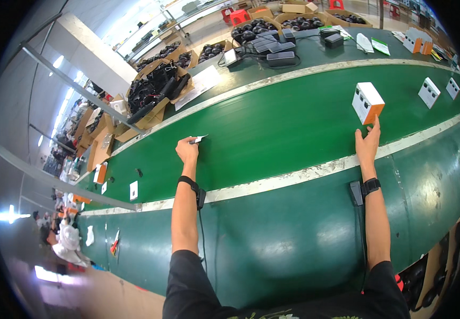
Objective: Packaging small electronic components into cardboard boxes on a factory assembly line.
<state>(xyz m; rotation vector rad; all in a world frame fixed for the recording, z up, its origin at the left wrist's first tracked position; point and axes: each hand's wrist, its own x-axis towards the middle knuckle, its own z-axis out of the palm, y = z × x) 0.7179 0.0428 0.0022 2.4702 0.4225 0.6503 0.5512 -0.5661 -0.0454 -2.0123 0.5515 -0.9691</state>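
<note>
Tabletop in dark green (283,244) lies nearest you, bordered by a pale strip (272,186). Beyond it, over the green belt (272,133), your left hand (187,150) is closed around a small pale-tipped tool (199,139). To the right, your right hand (367,142) is spread, its index finger at the near, orange side of a white-and-orange box (364,106). Farther right stand smaller-looking white boxes (429,93); dark cabled devices (281,56) lie on the far bench (315,56).
</note>
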